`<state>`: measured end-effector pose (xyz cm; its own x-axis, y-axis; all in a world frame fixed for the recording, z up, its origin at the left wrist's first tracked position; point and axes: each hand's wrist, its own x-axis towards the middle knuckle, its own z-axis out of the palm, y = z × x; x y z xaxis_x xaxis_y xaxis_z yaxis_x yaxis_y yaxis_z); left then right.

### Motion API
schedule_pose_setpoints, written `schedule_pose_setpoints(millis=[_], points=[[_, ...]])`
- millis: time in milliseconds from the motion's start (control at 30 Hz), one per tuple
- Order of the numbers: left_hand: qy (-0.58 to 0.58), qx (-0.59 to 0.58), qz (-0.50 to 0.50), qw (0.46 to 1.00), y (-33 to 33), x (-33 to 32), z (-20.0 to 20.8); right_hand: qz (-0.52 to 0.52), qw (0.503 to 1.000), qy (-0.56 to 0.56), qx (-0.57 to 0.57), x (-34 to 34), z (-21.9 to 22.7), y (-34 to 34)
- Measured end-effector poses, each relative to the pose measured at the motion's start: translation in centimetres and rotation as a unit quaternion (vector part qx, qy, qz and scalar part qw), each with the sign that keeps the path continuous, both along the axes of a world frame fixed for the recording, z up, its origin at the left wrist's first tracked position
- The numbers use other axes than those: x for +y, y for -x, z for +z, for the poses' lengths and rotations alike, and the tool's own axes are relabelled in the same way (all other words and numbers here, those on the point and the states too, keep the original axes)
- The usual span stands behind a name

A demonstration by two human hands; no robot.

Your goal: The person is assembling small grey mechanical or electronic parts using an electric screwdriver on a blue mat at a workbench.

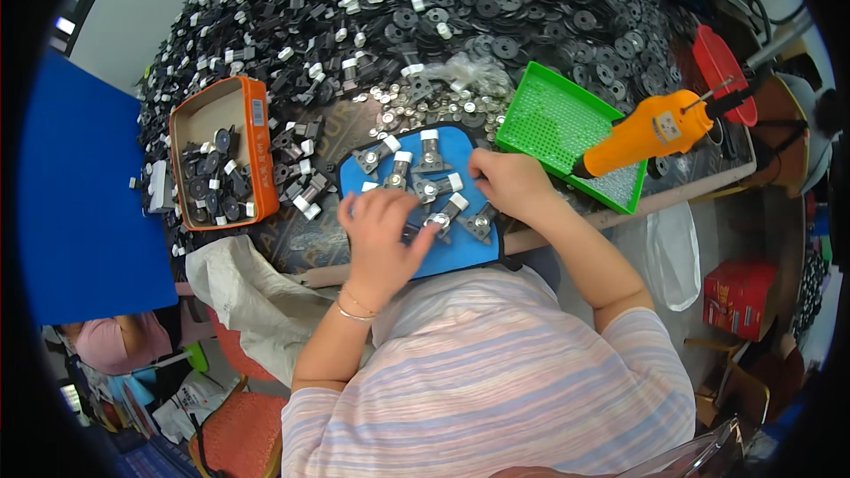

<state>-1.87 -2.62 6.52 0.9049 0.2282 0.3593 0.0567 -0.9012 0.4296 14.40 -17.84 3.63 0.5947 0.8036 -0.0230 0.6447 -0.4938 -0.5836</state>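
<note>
A blue mat (pixel 447 258) lies at the table's near edge, with several small black parts (pixel 429 158) on it, each with a white end and a silver round piece. My left hand (pixel 381 232) hovers low over the mat's left side. Its fingers are apart and the thumb points toward one of the black-and-white parts (pixel 445 212); whether it touches is hard to tell. At the mat's right edge is my right hand (pixel 512 184), fingers curled in together. Whatever sits between those fingertips, if anything, is hidden.
A green tray (pixel 639 184) of tiny clear pieces stands right, below an orange electric screwdriver (pixel 642 134). Left is an orange-rimmed box (pixel 263 150) of black parts. Loose silver pieces (pixel 416 115) and a large heap of black parts and discs (pixel 478 0) cover the back.
</note>
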Motion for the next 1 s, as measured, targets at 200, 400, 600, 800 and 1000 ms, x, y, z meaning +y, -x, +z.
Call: schedule_pose_setpoints(millis=[200, 400, 600, 800, 1000], points=[[0.031, -0.04, 0.119, 0.992, 3.6, 5.9, -0.3, -0.042, 0.999, -0.007, -0.024, 0.0, 0.2, 0.0], [0.046, -0.015, 0.157, 0.986, 6.7, 7.7, -1.9, -0.043, 0.997, -0.042, -0.039, 0.5, 1.3, 0.2], [0.066, -0.04, 0.132, 0.988, 6.1, 7.2, -2.8, -0.031, 0.994, -0.06, -0.088, 3.8, 3.8, -2.7], [0.075, -0.074, 0.132, 0.986, 6.2, 7.7, -3.3, -0.131, 0.986, 0.012, -0.099, 4.9, 4.1, -5.2], [0.081, -0.163, 0.135, 0.974, 6.7, 8.4, -5.8, -0.277, 0.941, -0.086, -0.172, 9.7, 3.0, -11.8]])
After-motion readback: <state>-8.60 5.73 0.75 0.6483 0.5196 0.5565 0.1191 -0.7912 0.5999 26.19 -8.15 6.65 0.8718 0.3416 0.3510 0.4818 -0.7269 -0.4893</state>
